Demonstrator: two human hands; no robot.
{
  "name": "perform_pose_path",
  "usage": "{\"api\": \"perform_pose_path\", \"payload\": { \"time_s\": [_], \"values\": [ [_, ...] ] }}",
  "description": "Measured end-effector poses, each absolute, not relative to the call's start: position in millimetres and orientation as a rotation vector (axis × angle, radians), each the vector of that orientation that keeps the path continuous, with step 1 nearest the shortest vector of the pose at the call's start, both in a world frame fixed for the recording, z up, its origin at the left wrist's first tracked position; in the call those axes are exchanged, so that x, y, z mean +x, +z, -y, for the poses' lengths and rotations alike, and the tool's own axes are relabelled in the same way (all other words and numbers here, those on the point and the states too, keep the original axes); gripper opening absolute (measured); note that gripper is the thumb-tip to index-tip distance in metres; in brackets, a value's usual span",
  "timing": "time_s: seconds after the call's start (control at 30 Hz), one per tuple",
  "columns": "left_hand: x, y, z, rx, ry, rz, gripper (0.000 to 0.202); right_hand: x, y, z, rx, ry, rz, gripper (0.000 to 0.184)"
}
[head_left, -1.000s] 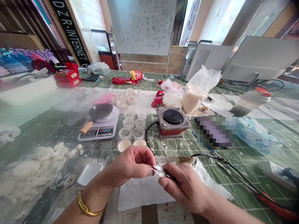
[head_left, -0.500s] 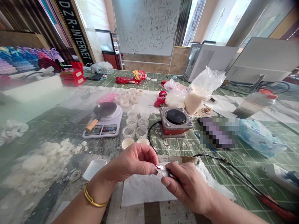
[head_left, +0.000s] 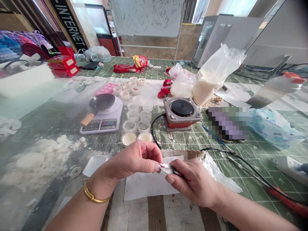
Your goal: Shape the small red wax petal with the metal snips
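My right hand (head_left: 192,179) is closed around the dark handle of a small knife (head_left: 167,169), its short metal blade pointing left. Red specks show on the blade. The fingers of my left hand (head_left: 141,162) are pinched together at the blade's tip; whatever they hold is too small to make out. Below both hands lies a sheet of white paper (head_left: 141,187) on a striped cloth mat (head_left: 130,215). Just beyond my left hand stand clear cups, and the front two hold a pale filling, one of them this cup (head_left: 129,139).
A small hot plate (head_left: 182,112) stands ahead, its black cord curving toward the mat. Left of the cups, a kitchen scale (head_left: 103,123) carries a small pan (head_left: 102,102). White wax-like chunks (head_left: 40,157) are heaped at left. Cables (head_left: 250,171) cross the right side.
The view has tilted down and come slightly nearer, so the table things sit higher in the picture. Both hands keep the same grip, with the blade still at my left fingertips.
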State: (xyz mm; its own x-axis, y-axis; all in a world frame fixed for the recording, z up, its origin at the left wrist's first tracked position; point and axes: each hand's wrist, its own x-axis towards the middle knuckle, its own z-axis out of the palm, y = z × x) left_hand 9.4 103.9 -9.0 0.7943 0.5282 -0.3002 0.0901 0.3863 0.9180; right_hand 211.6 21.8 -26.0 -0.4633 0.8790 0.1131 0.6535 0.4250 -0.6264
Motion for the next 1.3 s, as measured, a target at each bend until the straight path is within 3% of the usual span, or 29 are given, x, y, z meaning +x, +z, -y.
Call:
{"api": "perform_pose_path", "payload": {
  "time_s": [1.3],
  "values": [
    [7.6,-5.0,-105.0,1.159,0.252,-0.657,0.014,213.0,-28.3,-20.7,-1.264,0.687,2.274,0.028]
  ]
}}
